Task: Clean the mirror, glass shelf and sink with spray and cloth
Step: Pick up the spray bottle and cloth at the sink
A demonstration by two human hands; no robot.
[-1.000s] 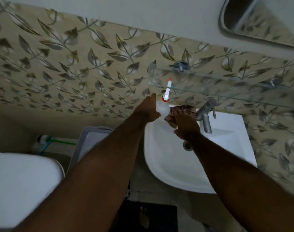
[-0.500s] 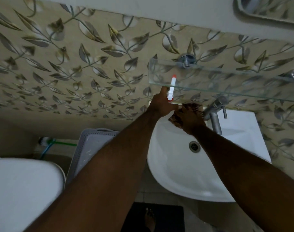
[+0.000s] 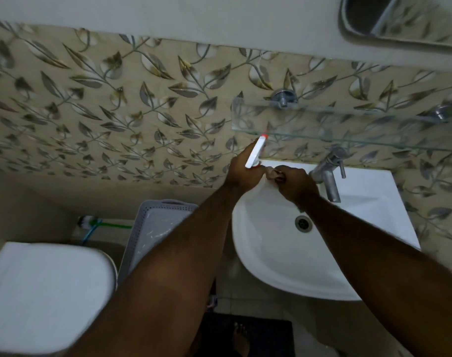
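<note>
The left hand (image 3: 241, 171) is closed around the spray bottle (image 3: 255, 153) at the back left corner of the sink (image 3: 276, 266), just beside the wall. The bottle body is hidden behind the hand; only the white trigger head with its red nozzle tip shows, pointing up toward the front edge of the glass shelf (image 3: 348, 117). This orientation probably readies the nozzle for the shelf or the mirror (image 3: 405, 19) above.

The right hand (image 3: 295, 182) is fisted around a bunched cloth (image 3: 272, 173), of which only a small brownish fold shows at the knuckles. The fist sits over the sink's back rim, between the bottle and the chrome tap (image 3: 328, 173), touching or nearly touching the left hand. Holding the cloth close to the bottle likely keeps it ready to wipe directly after spraying.

The spray head is slim, white and somewhat blurred. The glass shelf is clear, carried on chrome wall brackets, with nothing on it. The sink bowl is white and looks dry, its drain (image 3: 302, 222) uncovered. Only the mirror's lower corner is in view.
</note>
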